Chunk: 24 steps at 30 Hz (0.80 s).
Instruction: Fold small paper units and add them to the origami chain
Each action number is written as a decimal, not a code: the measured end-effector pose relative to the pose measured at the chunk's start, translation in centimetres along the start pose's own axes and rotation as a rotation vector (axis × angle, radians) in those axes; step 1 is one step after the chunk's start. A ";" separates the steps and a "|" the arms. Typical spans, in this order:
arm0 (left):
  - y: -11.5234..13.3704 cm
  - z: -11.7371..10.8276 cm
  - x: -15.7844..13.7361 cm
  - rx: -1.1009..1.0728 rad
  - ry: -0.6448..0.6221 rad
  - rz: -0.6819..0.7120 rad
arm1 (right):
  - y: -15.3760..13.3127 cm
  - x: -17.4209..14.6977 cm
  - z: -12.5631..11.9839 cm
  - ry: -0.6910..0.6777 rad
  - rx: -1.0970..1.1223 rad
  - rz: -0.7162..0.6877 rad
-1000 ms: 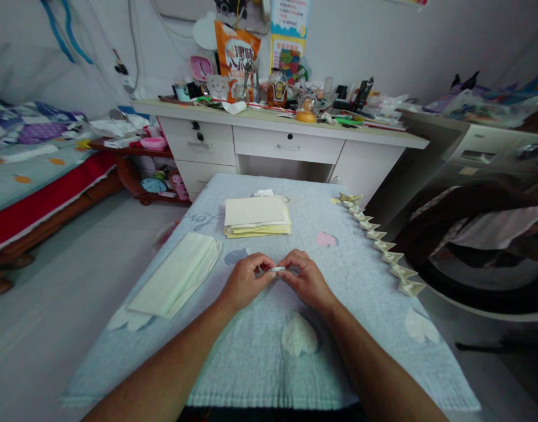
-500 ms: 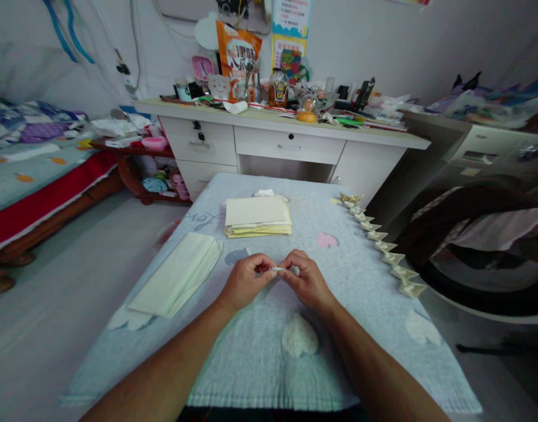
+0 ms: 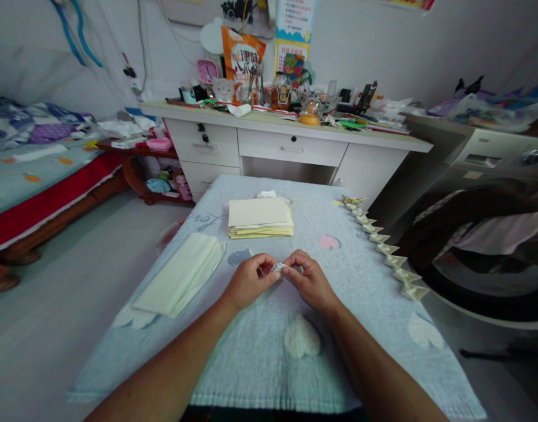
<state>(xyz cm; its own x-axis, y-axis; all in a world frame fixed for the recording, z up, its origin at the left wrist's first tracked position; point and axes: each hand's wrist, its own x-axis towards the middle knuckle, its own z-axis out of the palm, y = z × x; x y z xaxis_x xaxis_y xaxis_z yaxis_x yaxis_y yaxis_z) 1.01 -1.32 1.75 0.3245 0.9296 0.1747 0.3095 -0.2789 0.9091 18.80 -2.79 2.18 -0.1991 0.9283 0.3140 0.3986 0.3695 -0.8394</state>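
Between my fingertips is a small piece of folded white paper (image 3: 278,267), partly hidden by the fingers. My left hand (image 3: 254,279) pinches its left side, and my right hand (image 3: 312,278) pinches the right side. Both hands are just above the cloth-covered table. Beyond them lies a stack of cream and yellow paper (image 3: 258,214). To the left rests a sheaf of pale green folded paper (image 3: 181,272). Along the right edge runs a row of small folded paper pieces (image 3: 391,258), pointed at their ends, with a patterned one at the far end.
A pale blue cloth (image 3: 251,363) covers the table. Behind it stands a white desk (image 3: 290,143) crowded with a jar, an orange bag and other clutter. A washing machine (image 3: 475,170) stands at the right, and a bed (image 3: 44,176) at the left.
The small folded paper has tilted between my fingers and shows more of its face. Both hands keep their pinch in nearly the same place. The view has shifted slightly.
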 end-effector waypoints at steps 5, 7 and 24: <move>-0.3 -0.1 -0.1 0.039 0.001 0.014 | 0.0 -0.1 0.0 -0.020 0.018 -0.005; -0.4 -0.2 -0.1 0.045 -0.002 0.016 | 0.0 -0.2 0.1 -0.024 -0.012 -0.022; 0.0 -0.1 -0.1 0.017 -0.047 0.001 | 0.1 -0.2 0.1 -0.027 0.140 0.076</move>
<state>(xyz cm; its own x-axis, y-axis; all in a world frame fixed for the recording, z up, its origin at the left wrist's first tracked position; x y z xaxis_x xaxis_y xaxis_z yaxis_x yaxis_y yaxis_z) 0.92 -1.36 1.81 0.3668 0.9169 0.1575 0.3238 -0.2845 0.9024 18.82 -2.90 1.99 -0.1981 0.9511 0.2371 0.2852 0.2874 -0.9144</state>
